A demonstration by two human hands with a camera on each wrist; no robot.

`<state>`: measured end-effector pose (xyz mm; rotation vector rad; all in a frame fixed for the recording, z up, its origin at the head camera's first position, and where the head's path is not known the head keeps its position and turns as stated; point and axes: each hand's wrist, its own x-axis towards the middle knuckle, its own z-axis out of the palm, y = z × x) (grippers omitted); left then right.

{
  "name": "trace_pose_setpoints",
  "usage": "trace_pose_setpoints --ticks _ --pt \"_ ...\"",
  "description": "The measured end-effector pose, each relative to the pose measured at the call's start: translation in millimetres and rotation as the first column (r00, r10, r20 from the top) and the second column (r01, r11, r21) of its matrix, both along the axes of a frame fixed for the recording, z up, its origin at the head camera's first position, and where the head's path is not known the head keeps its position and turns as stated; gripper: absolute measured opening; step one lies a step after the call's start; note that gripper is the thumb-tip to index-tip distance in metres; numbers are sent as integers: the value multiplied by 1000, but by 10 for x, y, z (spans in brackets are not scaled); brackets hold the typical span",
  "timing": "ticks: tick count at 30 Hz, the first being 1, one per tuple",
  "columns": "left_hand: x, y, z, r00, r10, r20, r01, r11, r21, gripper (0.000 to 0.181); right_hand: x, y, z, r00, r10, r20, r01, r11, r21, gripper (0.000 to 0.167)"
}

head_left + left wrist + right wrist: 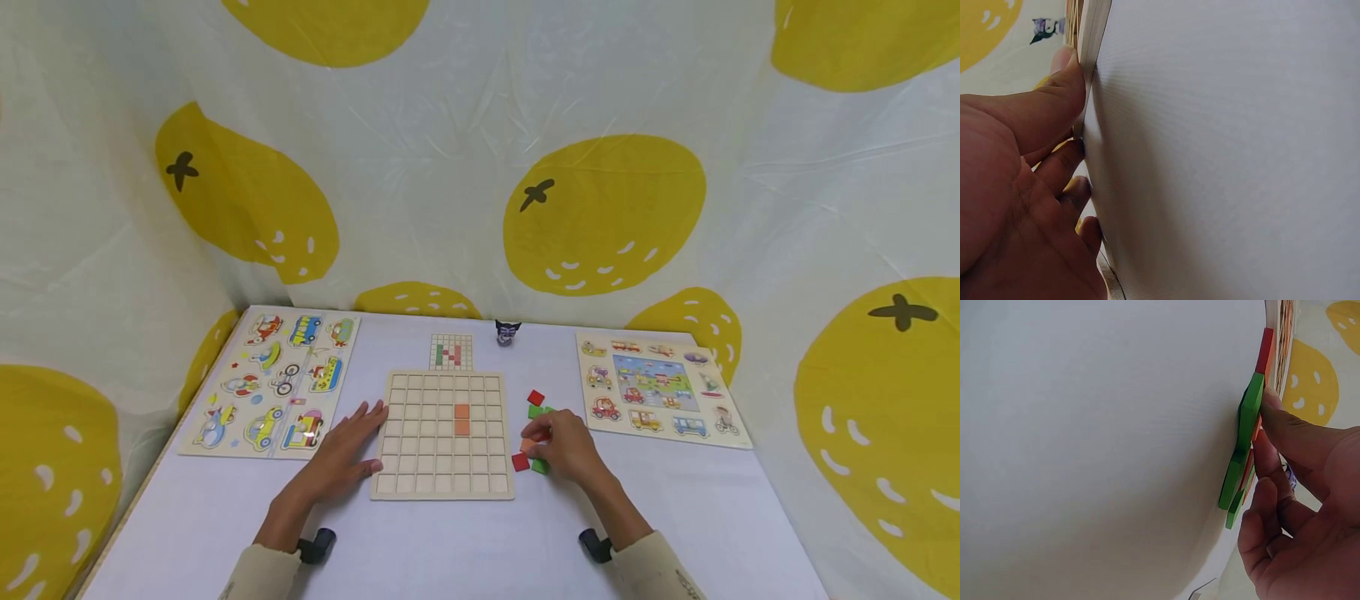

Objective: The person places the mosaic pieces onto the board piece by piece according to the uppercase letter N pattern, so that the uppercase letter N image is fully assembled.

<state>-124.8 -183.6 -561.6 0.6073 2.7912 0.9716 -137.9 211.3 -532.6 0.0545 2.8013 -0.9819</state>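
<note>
A wooden grid board [442, 493] lies on the white table, with two orange square tiles [462, 418] set in neighbouring cells of one column. Against the board's left edge rests my left hand [337, 457], fingers spread and thumb touching the side. To the right of the board, my right hand [572, 450] pinches an orange tile [527, 447] between thumb and fingers, low among the loose tiles. Around it lie red tiles [521, 462] and green tiles [540, 467], some partly hidden by the hand. In the right wrist view, green tiles [1250, 409] stand edge-on beside the thumb.
Behind the board lies a small pattern card [452, 342] with green and red squares. A dark little figurine [507, 333] stands right of it. One vehicle puzzle board [251, 408] is at the left, another vehicle puzzle [660, 387] at the right. Lemon-patterned cloth [450, 167] hangs behind.
</note>
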Motion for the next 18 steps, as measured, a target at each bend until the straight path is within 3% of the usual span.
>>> trace_pose_setpoints --ticks 11,18 --pt "-14 -3 -33 1000 0 17 0 1000 5 92 20 5 -17 999 16 -42 -16 1000 4 20" --pt "-8 -8 -26 1000 2 16 -2 1000 5 91 47 -74 35 995 -37 -87 34 999 -38 16"
